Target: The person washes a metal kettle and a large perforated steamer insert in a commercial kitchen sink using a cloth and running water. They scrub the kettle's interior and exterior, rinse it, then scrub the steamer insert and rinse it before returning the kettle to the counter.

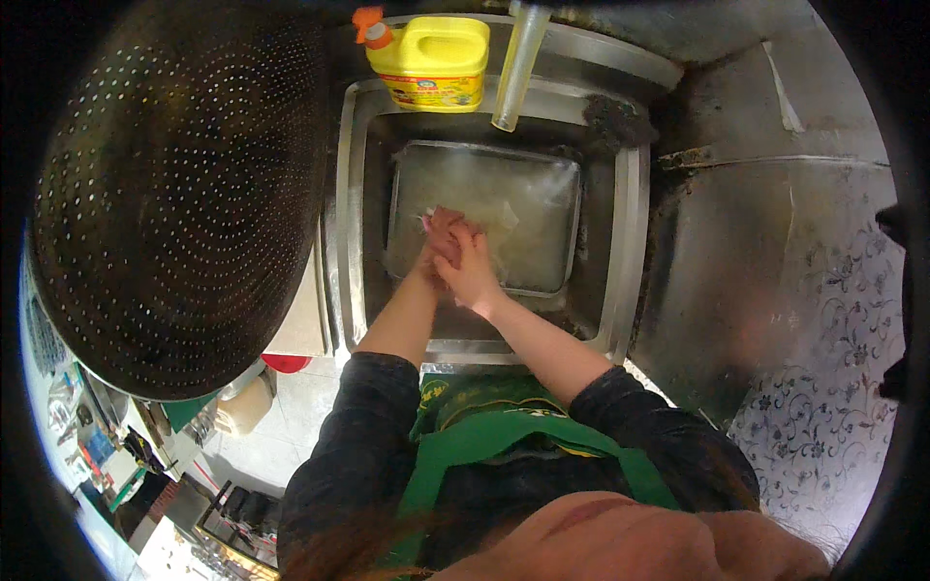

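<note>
Over a metal sink (pixel 349 218), my right hand (pixel 472 265) and my left hand (pixel 434 263) are pressed together around a crumpled pinkish-brown cloth (pixel 447 221). The cloth sticks out beyond the fingers, and a small part hangs below the right wrist. Most of my left hand is hidden behind the right hand and the cloth. Beneath the hands, a rectangular metal tray (pixel 541 240) lies in the sink with cloudy liquid in it. A small pale piece (pixel 510 215) shows in the liquid to the right of the hands.
A yellow detergent jug (pixel 436 65) with an orange pump stands at the sink's back edge, beside a clear yellowish hose (pixel 519 72). A dark scouring pad (pixel 617 123) lies on the back right corner. A large perforated metal pan (pixel 182 203) stands at the left, a metal panel (pixel 712 276) at the right.
</note>
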Demonstrator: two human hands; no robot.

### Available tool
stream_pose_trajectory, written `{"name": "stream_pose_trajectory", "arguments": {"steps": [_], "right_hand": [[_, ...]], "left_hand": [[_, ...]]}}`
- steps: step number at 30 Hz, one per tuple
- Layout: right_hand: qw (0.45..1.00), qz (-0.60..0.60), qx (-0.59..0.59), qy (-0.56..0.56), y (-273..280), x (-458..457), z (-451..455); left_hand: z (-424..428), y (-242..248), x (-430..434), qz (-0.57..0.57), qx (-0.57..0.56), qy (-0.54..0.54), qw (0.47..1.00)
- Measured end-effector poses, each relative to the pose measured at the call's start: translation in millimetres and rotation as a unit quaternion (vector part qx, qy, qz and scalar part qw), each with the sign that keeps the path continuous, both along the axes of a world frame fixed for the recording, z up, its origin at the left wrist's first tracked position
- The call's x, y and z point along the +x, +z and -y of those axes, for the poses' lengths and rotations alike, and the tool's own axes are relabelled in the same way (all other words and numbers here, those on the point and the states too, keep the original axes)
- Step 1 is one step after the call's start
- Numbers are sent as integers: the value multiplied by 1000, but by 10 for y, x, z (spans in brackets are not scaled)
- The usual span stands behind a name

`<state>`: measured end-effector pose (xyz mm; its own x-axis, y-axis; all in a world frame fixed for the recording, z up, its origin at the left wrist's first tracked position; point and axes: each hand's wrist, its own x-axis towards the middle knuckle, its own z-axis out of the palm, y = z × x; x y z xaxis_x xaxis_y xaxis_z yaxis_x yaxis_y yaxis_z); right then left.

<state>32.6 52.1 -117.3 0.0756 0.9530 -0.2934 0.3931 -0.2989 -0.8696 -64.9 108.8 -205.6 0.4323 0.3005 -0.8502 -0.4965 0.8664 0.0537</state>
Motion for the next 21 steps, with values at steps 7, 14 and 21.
{"name": "stream_pose_trajectory", "arguments": {"steps": [7,14,21], "right_hand": [[960,211,-62,173,-600,991,-469],[962,199,-41,-182,-1318,1306,-452],[972,-149,-130,129,-994,364,-443]], "left_hand": [[159,-192,225,-114,110,-78,984],[306,-45,128,-377,60,8,924],[127,-254,40,-68,-24,-9,997]]}}
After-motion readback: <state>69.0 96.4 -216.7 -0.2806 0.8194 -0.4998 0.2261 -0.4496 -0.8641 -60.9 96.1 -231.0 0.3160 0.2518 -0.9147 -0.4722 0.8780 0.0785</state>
